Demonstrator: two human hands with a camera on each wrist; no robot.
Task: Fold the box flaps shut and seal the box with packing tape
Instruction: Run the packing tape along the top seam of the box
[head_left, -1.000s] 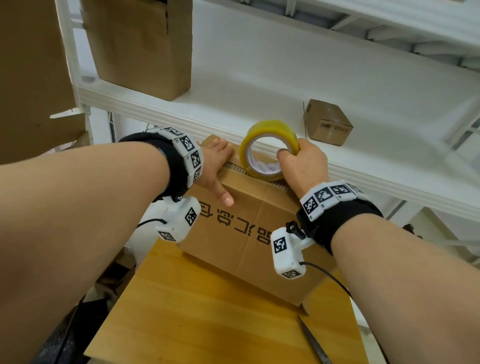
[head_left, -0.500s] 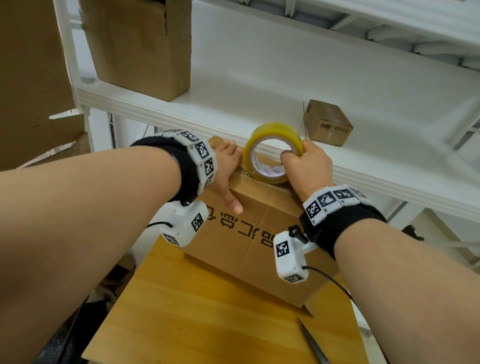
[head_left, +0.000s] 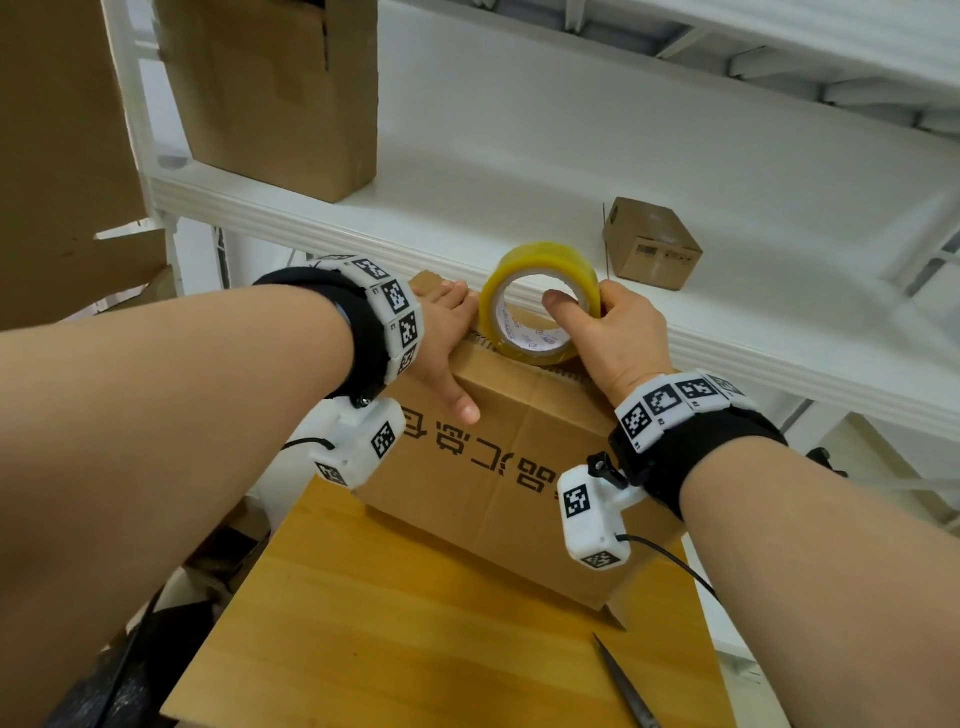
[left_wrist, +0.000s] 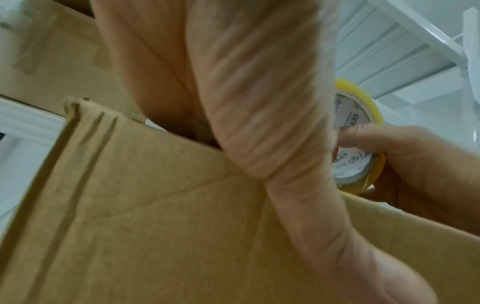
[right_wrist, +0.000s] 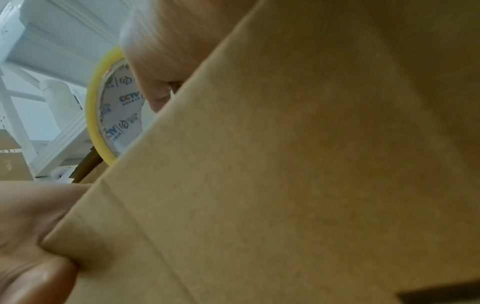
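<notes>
On the wooden table (head_left: 415, 623) stands the cardboard box (head_left: 519, 467), its flaps folded down as far as I can see, so I judge the folding done and the sealing barely begun. My left hand (head_left: 441, 343) lies flat over the top near edge, fingers straight, thumb pressed on the front face, holding the flaps shut. My right hand (head_left: 613, 338) grips the yellow tape roll (head_left: 535, 306), thumb hooked through its core, the roll standing on the box top. I cannot tell whether any strip is stuck down yet; taping and cutting remain.
</notes>
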